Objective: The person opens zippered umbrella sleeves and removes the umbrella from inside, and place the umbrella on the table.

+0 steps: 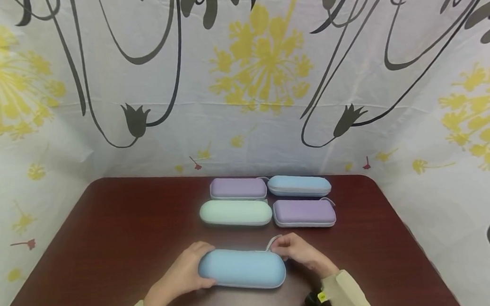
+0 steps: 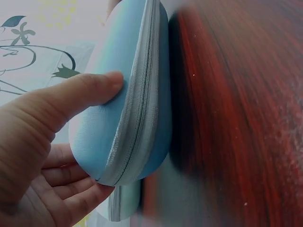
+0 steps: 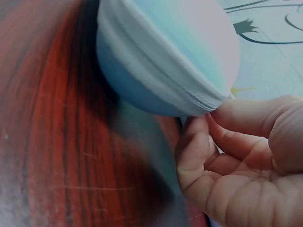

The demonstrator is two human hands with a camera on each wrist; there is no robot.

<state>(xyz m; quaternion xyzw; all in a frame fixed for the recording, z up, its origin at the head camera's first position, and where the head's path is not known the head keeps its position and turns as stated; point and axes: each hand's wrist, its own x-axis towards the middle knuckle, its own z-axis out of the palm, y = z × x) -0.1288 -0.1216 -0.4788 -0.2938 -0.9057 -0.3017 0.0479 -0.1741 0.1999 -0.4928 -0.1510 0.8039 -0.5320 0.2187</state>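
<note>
A light blue zippered case with rounded ends lies on the dark red-brown table near the front. My left hand grips its left end, thumb on the near side and fingers behind. In the left wrist view the thumb presses the shell of the blue case beside its grey zipper band. At the far right corner, my right hand pinches near the base of the pale strap. In the right wrist view the thumb and forefinger of the right hand meet at the zipper's end; the pinched part is hidden.
Behind the held case lie a mint green case and a purple case. Farther back are another purple case and another blue case. A patterned cloth hangs behind the table.
</note>
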